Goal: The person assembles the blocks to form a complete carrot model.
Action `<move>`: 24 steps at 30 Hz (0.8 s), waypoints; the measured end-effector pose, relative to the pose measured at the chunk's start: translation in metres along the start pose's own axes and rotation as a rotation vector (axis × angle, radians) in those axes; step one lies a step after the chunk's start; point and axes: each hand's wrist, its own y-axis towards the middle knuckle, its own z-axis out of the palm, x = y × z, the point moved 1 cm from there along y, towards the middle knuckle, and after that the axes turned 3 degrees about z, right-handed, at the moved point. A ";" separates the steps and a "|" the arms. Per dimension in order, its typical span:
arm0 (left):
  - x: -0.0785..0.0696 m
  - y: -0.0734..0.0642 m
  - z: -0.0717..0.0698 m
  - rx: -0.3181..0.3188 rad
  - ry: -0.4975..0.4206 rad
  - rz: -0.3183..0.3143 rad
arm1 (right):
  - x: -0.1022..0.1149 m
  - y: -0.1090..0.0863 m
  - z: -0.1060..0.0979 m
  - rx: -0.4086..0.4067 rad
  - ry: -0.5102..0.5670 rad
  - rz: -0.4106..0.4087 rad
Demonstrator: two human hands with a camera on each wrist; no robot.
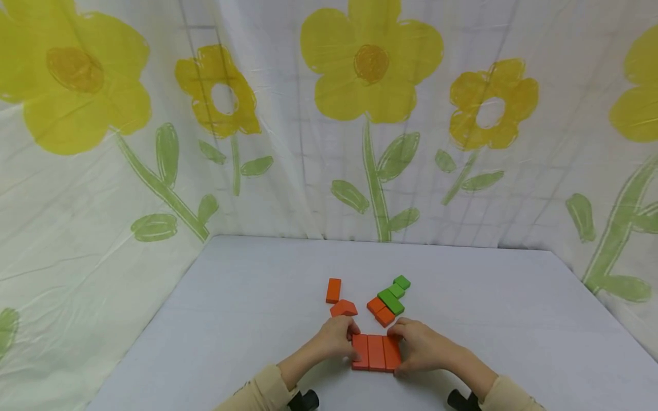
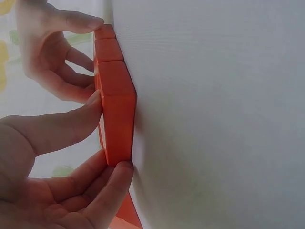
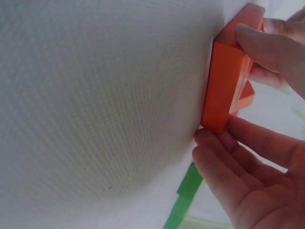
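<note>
- Left hand (image 1: 335,341), right hand (image 1: 424,346): pinching opposite ends of red block row (image 1: 376,353), well apart from surface (image 1: 231,302)'s far edge.
- Squeeze evenly; keep faces flush.

Org peaked blk (image 1: 343,308) crowds L fingers (image 2: 112,193), maybe touching; R tbl (image 1: 514,319) passable.

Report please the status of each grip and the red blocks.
Left grip pinches left-end red block; right grip pinches right-end red block. Middle red block between them. Orange blocks, green blocks beyond; none between grips.
</note>
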 end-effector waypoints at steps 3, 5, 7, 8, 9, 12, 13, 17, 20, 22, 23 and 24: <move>0.001 0.001 -0.001 0.003 0.002 -0.010 | 0.000 0.001 0.001 -0.002 0.012 0.010; 0.001 0.001 -0.001 0.005 0.000 -0.018 | -0.001 0.002 0.001 -0.005 0.019 0.016; 0.000 0.001 -0.002 0.005 -0.001 -0.027 | -0.001 0.002 0.002 -0.008 0.021 0.017; 0.000 0.001 -0.002 0.004 0.001 -0.031 | -0.002 0.003 0.002 -0.009 0.021 0.017; -0.001 0.001 -0.002 0.004 0.001 -0.036 | -0.002 0.003 0.002 -0.009 0.020 0.017; -0.002 0.000 -0.002 0.000 0.007 -0.043 | -0.002 0.003 0.002 -0.012 0.015 0.012; -0.003 0.000 -0.002 -0.003 0.009 -0.044 | -0.002 0.003 0.002 -0.012 0.014 0.013; -0.005 -0.002 -0.002 -0.015 0.019 -0.035 | -0.002 0.003 0.002 -0.006 0.013 0.015; -0.005 -0.002 -0.001 -0.020 0.021 -0.029 | -0.003 0.002 0.000 0.014 0.001 0.005; -0.005 -0.002 0.000 -0.019 0.023 -0.027 | -0.003 0.003 -0.004 0.017 0.020 0.006; -0.005 -0.001 0.000 -0.018 0.023 -0.026 | -0.003 0.003 -0.006 0.007 0.035 0.017; -0.005 -0.001 0.000 -0.017 0.023 -0.027 | -0.003 0.005 -0.008 -0.010 0.052 0.032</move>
